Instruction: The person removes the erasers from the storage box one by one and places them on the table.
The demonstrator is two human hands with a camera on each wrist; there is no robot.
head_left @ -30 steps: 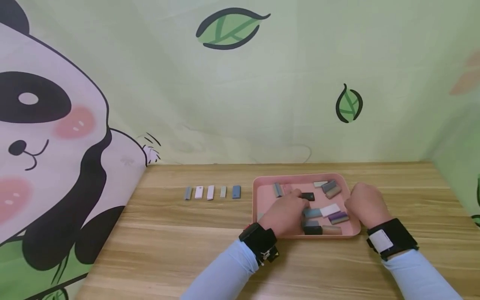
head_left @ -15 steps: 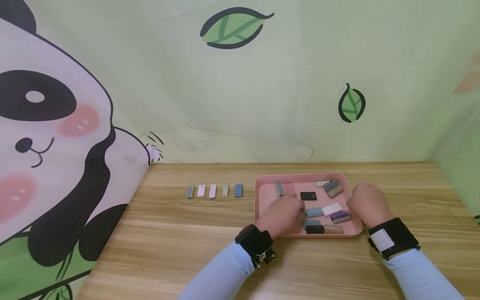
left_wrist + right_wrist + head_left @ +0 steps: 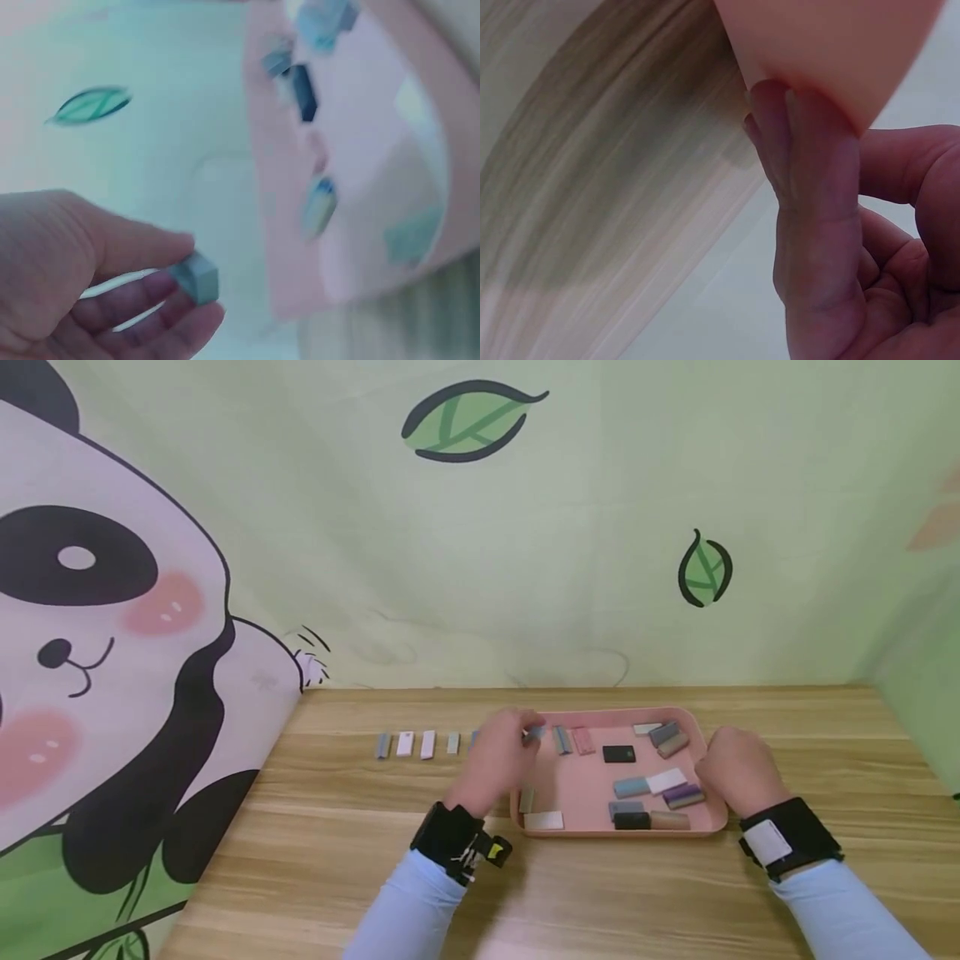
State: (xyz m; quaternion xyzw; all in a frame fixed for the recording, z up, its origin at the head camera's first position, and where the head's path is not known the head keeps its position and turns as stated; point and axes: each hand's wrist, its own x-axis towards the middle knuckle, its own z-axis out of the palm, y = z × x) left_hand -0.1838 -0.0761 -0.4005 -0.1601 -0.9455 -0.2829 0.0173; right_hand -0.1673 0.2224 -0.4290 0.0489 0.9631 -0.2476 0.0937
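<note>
My left hand (image 3: 491, 760) is over the left rim of a pink tray (image 3: 577, 787). Between thumb and fingertips it pinches a small blue-grey block (image 3: 199, 279), held up in the left wrist view. My right hand (image 3: 744, 770) grips the tray's right edge; the right wrist view shows its fingers against the pink wall (image 3: 825, 52). Inside the tray lie several small blocks, among them a black block (image 3: 618, 754), a pink block (image 3: 582, 741), a white block (image 3: 543, 820) and a purple-striped block (image 3: 683, 796).
Left of the tray, several small blocks stand in a spaced row on the wooden table (image 3: 315, 843), from a grey-blue block (image 3: 382, 746) to a blue block (image 3: 474, 740) partly hidden by my left hand. A printed green cloth (image 3: 525, 568) hangs behind the table.
My left hand has lifted out of the tray's middle and moved left and away to its left rim, carrying the blue-grey block. The right hand stays at the tray's edge.
</note>
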